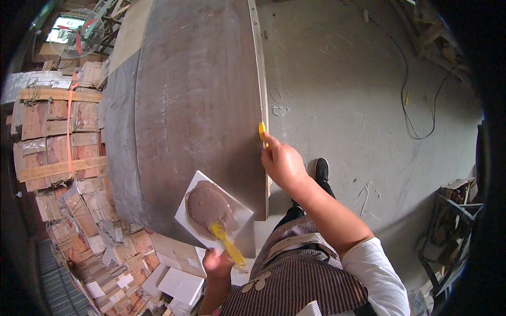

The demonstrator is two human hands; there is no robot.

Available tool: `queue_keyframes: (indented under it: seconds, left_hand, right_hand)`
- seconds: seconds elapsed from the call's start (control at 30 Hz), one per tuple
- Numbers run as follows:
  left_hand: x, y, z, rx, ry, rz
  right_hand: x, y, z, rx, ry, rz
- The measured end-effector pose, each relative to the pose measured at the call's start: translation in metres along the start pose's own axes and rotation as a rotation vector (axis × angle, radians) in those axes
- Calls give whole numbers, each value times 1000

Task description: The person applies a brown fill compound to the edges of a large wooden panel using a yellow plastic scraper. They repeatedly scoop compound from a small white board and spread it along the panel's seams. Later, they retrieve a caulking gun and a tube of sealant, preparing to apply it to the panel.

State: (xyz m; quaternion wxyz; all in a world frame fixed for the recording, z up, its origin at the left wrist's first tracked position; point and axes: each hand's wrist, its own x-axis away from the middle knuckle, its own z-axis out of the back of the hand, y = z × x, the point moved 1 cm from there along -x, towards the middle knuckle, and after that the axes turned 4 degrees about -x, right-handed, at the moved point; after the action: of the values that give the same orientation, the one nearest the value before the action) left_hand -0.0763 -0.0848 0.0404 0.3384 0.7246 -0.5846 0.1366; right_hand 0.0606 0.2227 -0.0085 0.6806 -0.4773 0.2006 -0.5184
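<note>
My left hand (217, 262) holds up a white square board (187, 201) from below, near the lower end of a large brown-grey panel (197, 98). A round puddle of brownish paste (205, 203) lies on the board. A yellow plastic spreader (227, 243) rests on it, its blade in the paste and its handle pointing towards me. My right hand (282, 162) grips a small yellow tool (261, 128) at the panel's right edge. Its exact kind cannot be told, as my fingers hide part of it.
Stacked cardboard boxes (85, 150) with an orange strap stand at the left. A wire-caged fan (77, 33) is at the upper left. A black cable (405, 79) lies on the concrete floor (336, 98). A dark metal frame (431, 245) stands at the lower right.
</note>
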Motion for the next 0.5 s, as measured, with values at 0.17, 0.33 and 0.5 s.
queue_keyframes:
  seconds: [0.17, 0.33, 0.5]
  left_hand:
    - [1, 1, -1, 12, -25, 12]
    - [4, 2, -1, 104, 13, 50]
    - [9, 3, 7, 90, 35, 38]
  right_hand:
    - [32, -4, 6, 82, -141, -22]
    - [15, -7, 27, 29, -64, 69]
    - [-36, -7, 19, 14, 80, 90]
